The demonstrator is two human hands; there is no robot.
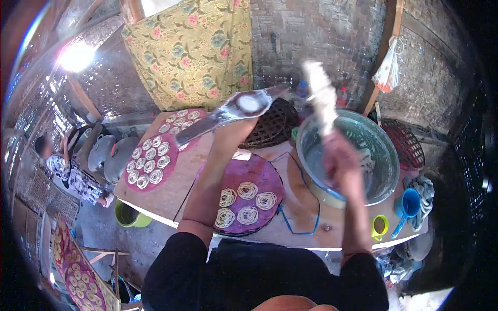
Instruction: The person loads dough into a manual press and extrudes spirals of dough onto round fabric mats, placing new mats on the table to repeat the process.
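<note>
Clock taken over the whole view.

Item: wooden press (233, 111), 12 o'clock, held up aslant; long, flat, dark wood smeared white, pale round cup near its far end. Left hand (236, 130) closed about its underside, fingers hidden.

Item: white stick (321, 96), between 1 and 2 o'clock, blurred, lumpy, dough-coated, pointing up above the basin (381, 140). Right hand (341, 159), blurred, clenched round its lower end.

Basin, 3 o'clock: large, round, greenish inside; right forearm crosses its near part.

Purple tray (262, 170), 6 o'clock: round, bearing five pale coils (248, 214); left forearm overlaps its left edge.

Pink mats (166, 173), 9 to 10 o'clock: two, set with more coils.

Dark basket (267, 136), 12 o'clock: openwork, partly hidden by the press.

Blue dipper (410, 202) and yellow cup (380, 226), 4 o'clock.

Surface (298, 220): light brown, beneath all the above rested goods.

Green bucket (140, 218), 8 o'clock, below the surface's edge.

Another person (59, 165), 9 o'clock, beside pots.
</note>
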